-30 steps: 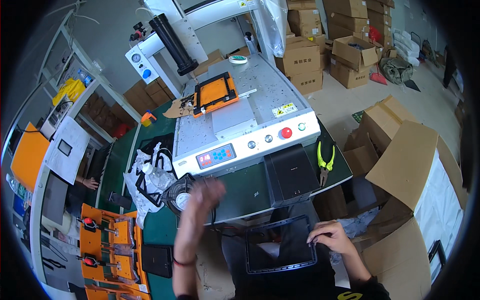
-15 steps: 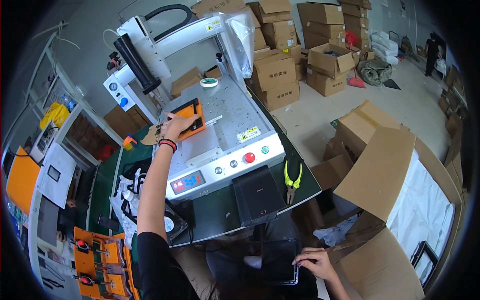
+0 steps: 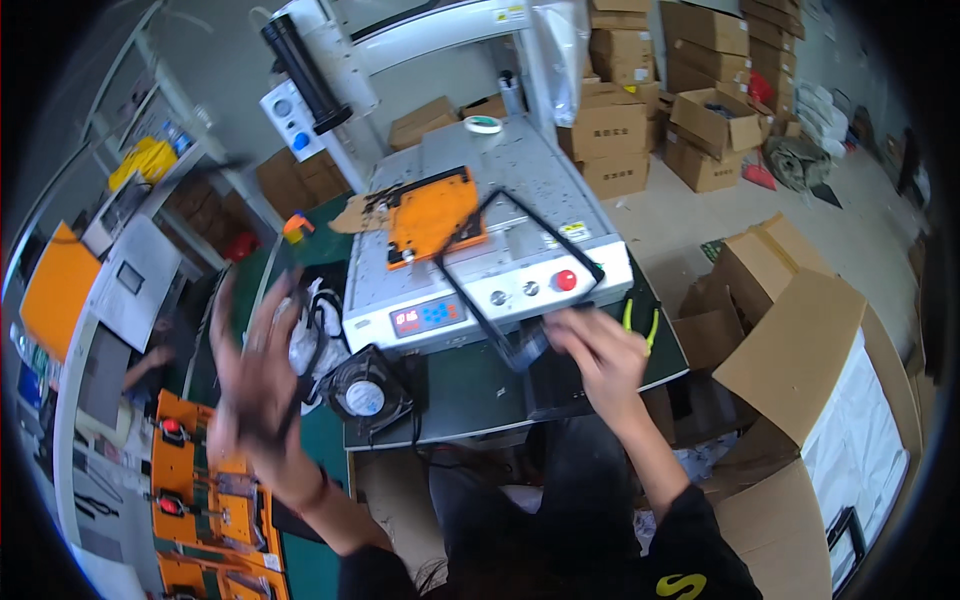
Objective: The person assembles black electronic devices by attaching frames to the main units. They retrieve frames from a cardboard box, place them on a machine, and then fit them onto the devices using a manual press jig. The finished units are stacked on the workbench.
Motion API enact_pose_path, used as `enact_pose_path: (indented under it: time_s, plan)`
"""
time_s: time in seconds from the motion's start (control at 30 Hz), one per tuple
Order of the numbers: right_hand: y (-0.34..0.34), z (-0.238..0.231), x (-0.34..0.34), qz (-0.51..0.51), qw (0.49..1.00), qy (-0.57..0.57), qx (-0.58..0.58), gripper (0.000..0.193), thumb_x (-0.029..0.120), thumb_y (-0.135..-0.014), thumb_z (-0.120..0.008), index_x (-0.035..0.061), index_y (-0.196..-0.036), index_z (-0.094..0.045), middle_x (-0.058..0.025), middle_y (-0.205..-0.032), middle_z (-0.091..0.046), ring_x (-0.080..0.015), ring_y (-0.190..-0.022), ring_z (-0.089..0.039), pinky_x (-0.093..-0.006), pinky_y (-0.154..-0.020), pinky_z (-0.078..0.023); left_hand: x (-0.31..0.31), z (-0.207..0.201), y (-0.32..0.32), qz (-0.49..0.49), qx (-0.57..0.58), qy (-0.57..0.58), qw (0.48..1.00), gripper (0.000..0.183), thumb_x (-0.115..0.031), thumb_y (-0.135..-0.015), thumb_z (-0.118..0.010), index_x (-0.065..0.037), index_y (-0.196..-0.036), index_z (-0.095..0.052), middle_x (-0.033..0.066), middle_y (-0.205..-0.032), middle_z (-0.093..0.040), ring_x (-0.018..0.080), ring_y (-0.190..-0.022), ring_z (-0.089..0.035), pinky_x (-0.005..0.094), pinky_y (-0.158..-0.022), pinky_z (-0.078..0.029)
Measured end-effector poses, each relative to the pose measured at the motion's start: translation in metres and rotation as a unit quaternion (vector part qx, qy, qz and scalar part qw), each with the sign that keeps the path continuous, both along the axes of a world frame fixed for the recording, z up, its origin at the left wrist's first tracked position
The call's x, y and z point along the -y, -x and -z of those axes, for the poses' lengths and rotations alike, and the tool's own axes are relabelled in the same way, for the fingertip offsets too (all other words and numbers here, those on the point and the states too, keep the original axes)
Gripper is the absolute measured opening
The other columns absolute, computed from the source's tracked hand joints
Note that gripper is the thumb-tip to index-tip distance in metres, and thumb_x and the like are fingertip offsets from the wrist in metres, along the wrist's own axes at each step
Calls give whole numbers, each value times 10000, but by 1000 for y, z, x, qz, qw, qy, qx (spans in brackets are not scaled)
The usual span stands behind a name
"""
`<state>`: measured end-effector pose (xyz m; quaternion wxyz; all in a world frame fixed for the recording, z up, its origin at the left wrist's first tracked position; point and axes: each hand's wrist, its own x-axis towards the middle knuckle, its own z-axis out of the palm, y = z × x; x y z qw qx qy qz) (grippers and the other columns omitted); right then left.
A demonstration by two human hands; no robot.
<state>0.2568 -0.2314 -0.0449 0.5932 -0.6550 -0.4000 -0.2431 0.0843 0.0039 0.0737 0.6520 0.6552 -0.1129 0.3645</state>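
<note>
A thin black rectangular frame (image 3: 475, 310) hangs tilted above the front of the white benchtop machine (image 3: 375, 328). My right hand (image 3: 605, 360) is closed on its lower corner. Left of the machine, my left hand (image 3: 262, 385) is raised and smeared by motion; its fingers look spread, and a dark blur crosses the palm. On the machine's grey bed lies an orange fixture plate (image 3: 432, 215) with black edges, touched by neither hand. A black fan (image 3: 365, 392) with a pale round centre sits on the green bench, just right of my left hand.
A tape roll (image 3: 483, 125) lies at the back of the bed. Yellow-green pliers (image 3: 652, 325) lie partly hidden behind my right hand. Orange clamp fixtures (image 3: 180, 455) stand at lower left. An open carton (image 3: 790, 365) with white lining stands at right.
My left hand has left the orange plate and swung down-left. My right hand has lifted the black frame from my lap to above the machine's front. The view has shifted.
</note>
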Motion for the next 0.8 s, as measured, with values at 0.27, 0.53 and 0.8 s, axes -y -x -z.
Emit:
enact_pose_path:
  time_s: [0.27, 0.53, 0.8]
  plan:
    - [-92, 0, -173, -39, 999, -4, 36, 194, 119, -804, -692, -35, -921, -678, -167, -803, -676, -257, -648, -668, -309, -579, -520, 50, 128, 178, -190, 8, 137, 972, 1004, -455, -759, -622, -152, -1477, 12, 294, -1348, -386, 357, -1257, -400, 457, -1092, -226]
    - [-99, -6, -205, 71, 971, 194, 120, 206, 253, -813, -673, 61, -874, -718, -143, -669, -657, -311, -617, -649, -399, -591, -518, 54, 144, 216, -185, -34, 56, 981, 1122, -555, -715, -654, -85, -1485, 13, 236, -1473, -171, 336, -1358, -201, 435, -1120, -130]
    - [-88, -8, -114, 159, 982, 85, 64, 258, 170, -840, -612, 46, -1061, -657, -152, -869, -673, -328, -826, -636, -395, -714, -505, 76, 143, 143, -152, -55, 227, 960, 1260, -521, -521, -773, -127, -1460, -32, 323, -1336, -362, 391, -1251, -368, 454, -1104, -191]
